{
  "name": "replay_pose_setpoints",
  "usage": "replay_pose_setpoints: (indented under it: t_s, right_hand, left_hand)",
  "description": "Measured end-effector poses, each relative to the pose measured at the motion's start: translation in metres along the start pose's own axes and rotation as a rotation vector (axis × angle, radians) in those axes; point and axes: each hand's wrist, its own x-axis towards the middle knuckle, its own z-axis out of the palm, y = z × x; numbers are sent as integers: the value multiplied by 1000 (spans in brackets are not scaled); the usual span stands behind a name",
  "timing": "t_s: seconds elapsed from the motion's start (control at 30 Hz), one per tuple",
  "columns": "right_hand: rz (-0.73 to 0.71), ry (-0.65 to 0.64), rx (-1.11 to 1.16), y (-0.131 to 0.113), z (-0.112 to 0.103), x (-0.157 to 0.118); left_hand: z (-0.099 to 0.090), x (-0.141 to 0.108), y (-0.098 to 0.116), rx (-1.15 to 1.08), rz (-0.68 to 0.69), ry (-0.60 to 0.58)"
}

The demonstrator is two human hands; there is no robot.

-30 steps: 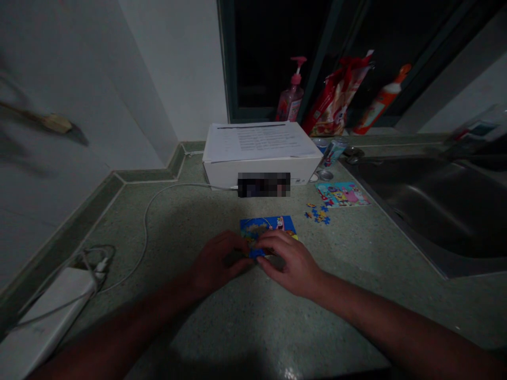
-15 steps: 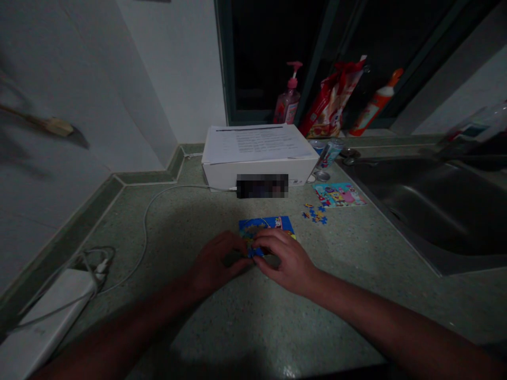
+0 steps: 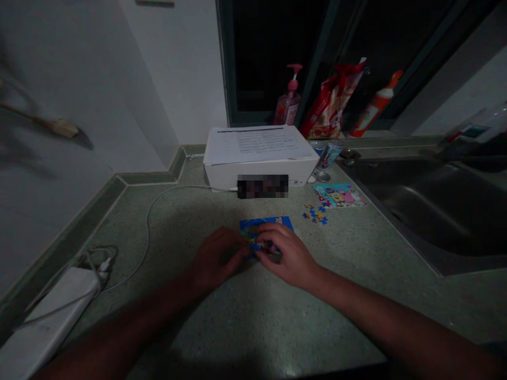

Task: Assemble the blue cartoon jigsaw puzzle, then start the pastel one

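Between my hands, near the middle of the counter, is a small cluster of blue and yellow puzzle pieces (image 3: 254,246). My left hand (image 3: 219,254) pinches its left side with thumb and fingers. From the right, my right hand (image 3: 288,254) grips the same pieces with its fingertips. Just behind them lies a blue puzzle board (image 3: 265,220), partly covered by my fingers. Loose puzzle pieces (image 3: 317,215) lie in a small group to the right. Beyond those is a colourful cartoon picture card (image 3: 343,195) flat on the counter.
A white box (image 3: 257,153) with papers on top stands at the back, a blurred dark device against its front. A white cable (image 3: 147,221) curves to a power strip (image 3: 55,311) at left. A metal sink (image 3: 443,206) is at right; bottles and a red bag stand behind.
My right hand has tilted slightly, and a dark patch now shows between its thumb and fingers. The pieces between my hands have shifted a little. The view has moved slightly.
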Motion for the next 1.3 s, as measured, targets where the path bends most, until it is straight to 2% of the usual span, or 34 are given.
replay_pose_setpoints:
  t_s: [0.1,0.17,0.3,0.47,0.67,1.03,1.3]
  right_hand:
    - [29,37,-15,11,-2,5]
    - [60,38,-44,19,-2,11]
    - [74,-29,-139,30,1,28]
    - [54,-93,-193,34,11,41]
    - [62,-109,-211,36,14,41]
    - [53,-132,-221,37,18,41]
    - [18,-138,-246,35,14,40]
  left_hand:
    - [2,2,-6,100,-27,34]
    - [3,3,-11,163,10,-9]
    - [5,4,-13,215,89,-107]
    - [3,5,-6,258,128,-145]
    - [0,8,0,274,106,-176]
    - [1,7,-2,284,109,-190]
    - [1,6,-1,270,103,-168]
